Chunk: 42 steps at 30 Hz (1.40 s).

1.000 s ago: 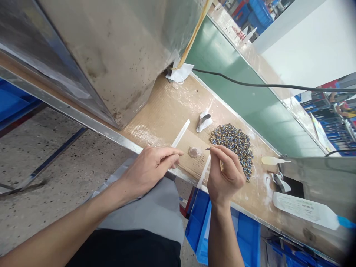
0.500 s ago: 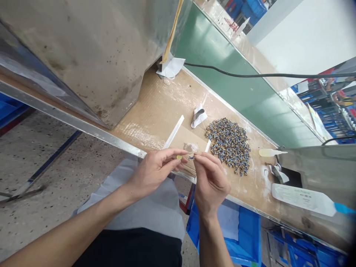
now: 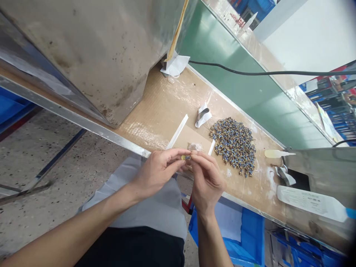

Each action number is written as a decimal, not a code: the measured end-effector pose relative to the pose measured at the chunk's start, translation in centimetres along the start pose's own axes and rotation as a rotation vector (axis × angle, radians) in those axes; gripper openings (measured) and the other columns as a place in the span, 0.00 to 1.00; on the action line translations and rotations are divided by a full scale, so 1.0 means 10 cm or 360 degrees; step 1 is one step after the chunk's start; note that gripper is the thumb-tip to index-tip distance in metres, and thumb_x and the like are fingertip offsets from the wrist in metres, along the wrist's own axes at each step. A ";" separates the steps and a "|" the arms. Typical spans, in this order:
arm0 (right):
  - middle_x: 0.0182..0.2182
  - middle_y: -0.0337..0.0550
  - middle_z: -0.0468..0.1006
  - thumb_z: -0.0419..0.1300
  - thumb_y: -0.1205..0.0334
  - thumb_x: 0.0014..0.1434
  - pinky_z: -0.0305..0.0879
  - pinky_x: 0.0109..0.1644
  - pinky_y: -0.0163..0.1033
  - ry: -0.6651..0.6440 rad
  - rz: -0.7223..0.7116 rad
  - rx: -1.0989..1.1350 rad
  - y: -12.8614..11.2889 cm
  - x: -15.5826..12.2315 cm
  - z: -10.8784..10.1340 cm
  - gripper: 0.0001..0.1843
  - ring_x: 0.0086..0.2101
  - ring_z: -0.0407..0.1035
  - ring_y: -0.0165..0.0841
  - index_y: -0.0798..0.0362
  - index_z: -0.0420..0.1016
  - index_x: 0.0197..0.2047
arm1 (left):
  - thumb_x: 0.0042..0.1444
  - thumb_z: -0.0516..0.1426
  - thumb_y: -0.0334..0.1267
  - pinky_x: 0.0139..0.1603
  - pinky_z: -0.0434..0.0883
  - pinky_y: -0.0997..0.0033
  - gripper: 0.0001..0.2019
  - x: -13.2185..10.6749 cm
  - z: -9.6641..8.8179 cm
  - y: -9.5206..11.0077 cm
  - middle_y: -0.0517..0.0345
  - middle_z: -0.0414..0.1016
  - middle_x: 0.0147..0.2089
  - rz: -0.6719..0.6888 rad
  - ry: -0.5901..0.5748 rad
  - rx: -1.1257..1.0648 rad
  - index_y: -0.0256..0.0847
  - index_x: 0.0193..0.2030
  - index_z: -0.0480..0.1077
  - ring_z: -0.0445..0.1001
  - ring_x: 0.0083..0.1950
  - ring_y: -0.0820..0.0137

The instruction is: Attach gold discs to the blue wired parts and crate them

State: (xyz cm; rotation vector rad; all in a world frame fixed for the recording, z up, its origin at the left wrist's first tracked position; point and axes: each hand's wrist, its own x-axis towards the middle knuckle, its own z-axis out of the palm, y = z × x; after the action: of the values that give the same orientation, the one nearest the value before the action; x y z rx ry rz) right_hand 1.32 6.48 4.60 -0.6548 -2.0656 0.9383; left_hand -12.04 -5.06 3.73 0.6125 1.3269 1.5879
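Observation:
My left hand [image 3: 158, 170] and my right hand [image 3: 205, 178] meet fingertip to fingertip just over the near edge of the cardboard-covered bench [image 3: 167, 107]. Both are closed in a pinch. Between them sits a tiny yellow-and-blue part [image 3: 184, 157], touched by both hands. A heap of the same small blue and brass parts [image 3: 235, 144] lies on the bench just right of my right hand. A little clear round dish [image 3: 195, 147] sits right behind my fingertips. A white strip [image 3: 177, 132] lies behind my left hand.
A large stained metal housing [image 3: 105, 52] fills the left of the bench. A green conveyor belt [image 3: 250, 85] runs behind, with a black cable [image 3: 250, 72] over it. A white squeeze bottle [image 3: 314, 204] and a small dropper [image 3: 278, 153] lie at the right. Blue crates [image 3: 244, 237] stand under the bench.
My right hand has come left from the heap with a small part and met my left hand. The left hand's pinch now touches the part too.

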 end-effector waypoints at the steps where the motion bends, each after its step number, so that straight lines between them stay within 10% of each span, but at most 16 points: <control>1: 0.51 0.43 0.89 0.69 0.68 0.74 0.84 0.59 0.46 -0.0001 -0.0001 0.0008 0.00 0.00 0.00 0.09 0.51 0.86 0.38 0.44 0.90 0.50 | 0.77 0.62 0.40 0.60 0.86 0.59 0.19 0.00 0.00 0.00 0.51 0.91 0.56 -0.0005 -0.0001 -0.0007 0.46 0.71 0.81 0.90 0.55 0.59; 42: 0.52 0.46 0.88 0.67 0.85 0.67 0.87 0.61 0.56 -0.0137 -0.0701 -0.0232 0.10 0.00 -0.02 0.29 0.54 0.86 0.44 0.45 0.87 0.61 | 0.74 0.59 0.32 0.54 0.87 0.65 0.17 0.05 0.03 0.08 0.54 0.92 0.51 0.0125 0.0095 0.0411 0.46 0.62 0.84 0.91 0.54 0.60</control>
State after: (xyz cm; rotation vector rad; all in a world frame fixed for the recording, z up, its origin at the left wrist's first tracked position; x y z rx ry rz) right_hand 1.64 7.11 3.91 -0.2139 -2.2428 0.5748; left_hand -12.30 -4.50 4.50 0.7875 1.5841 1.5186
